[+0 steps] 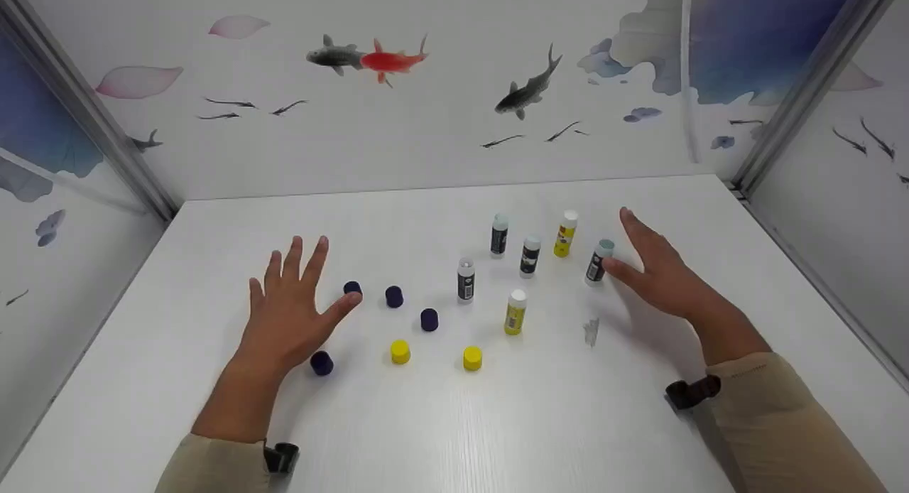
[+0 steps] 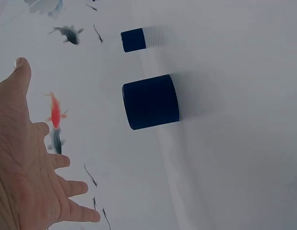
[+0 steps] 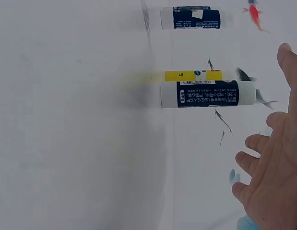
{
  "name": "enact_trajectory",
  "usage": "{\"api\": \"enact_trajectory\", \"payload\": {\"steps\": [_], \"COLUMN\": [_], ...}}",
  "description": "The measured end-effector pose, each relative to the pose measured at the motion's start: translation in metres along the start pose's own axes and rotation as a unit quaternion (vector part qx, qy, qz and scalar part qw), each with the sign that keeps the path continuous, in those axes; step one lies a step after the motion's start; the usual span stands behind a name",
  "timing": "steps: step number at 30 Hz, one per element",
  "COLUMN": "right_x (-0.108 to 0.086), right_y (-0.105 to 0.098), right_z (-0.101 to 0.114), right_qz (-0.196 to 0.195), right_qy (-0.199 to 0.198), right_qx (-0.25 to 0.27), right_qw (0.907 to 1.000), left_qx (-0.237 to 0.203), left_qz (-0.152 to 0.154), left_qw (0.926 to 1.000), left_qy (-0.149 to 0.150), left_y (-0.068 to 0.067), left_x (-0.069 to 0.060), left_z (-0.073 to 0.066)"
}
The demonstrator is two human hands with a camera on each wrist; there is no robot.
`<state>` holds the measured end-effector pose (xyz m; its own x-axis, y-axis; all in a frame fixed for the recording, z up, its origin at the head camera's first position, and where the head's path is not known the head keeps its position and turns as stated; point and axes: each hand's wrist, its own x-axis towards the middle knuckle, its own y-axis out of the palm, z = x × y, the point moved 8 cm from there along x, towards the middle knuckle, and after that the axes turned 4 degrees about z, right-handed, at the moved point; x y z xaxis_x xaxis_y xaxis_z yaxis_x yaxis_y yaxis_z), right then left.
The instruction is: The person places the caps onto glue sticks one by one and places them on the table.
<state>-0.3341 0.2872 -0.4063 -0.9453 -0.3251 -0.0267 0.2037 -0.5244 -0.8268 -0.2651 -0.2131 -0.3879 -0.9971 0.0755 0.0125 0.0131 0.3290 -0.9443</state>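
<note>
In the head view, four white plastic tubes with dark labels (image 1: 466,284) and two yellow-labelled plastic tubes (image 1: 514,317) stand on the white worktop (image 1: 454,436). Four navy cylindrical caps (image 1: 394,296) and two yellow cylindrical caps (image 1: 400,351) sit apart; uncapping looks complete, no tube capped.

Left wrist view: the left grip (image 2: 26,172) is spread, empty, near navy caps.

Right wrist view: the right grip (image 3: 282,165) is spread, empty, beside a dark-labelled tube.
</note>
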Motion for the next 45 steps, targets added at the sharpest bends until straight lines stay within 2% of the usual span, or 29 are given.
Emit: {"api": "enact_trajectory", "payload": {"steps": [6,18,25,34,39,45], "right_x": [0.001,0.004,0.008,0.008,0.009,0.010], "right_y": [0.005,0.011,0.018,0.019,0.020,0.023], "right_z": [-0.002,-0.004,-0.004,-0.011,-0.016,-0.022], "right_qz": [0.018,0.034,0.057,0.062,0.064,0.065], "right_qy": [0.012,0.016,0.020,0.030,0.038,0.046], "right_qx": [0.041,0.112,0.155,0.179,0.187,0.188], "right_qw": [0.9989,0.9930,0.9861,0.9815,0.9796,0.9789], "left_qx": [-0.024,-0.110,-0.122,-0.156,-0.188,-0.207], "left_qz": [0.003,0.055,0.077,0.084,0.090,0.108], "left_qw": [0.9997,0.9920,0.9892,0.9834,0.9770,0.9716], "left_qy": [0.005,0.025,0.023,0.040,0.048,0.038], "left_y": [0.000,0.003,0.007,0.005,0.003,0.004], "left_x": [-0.007,-0.019,-0.019,-0.019,-0.020,-0.021], "left_z": [0.006,0.015,0.020,0.025,0.027,0.032]}}
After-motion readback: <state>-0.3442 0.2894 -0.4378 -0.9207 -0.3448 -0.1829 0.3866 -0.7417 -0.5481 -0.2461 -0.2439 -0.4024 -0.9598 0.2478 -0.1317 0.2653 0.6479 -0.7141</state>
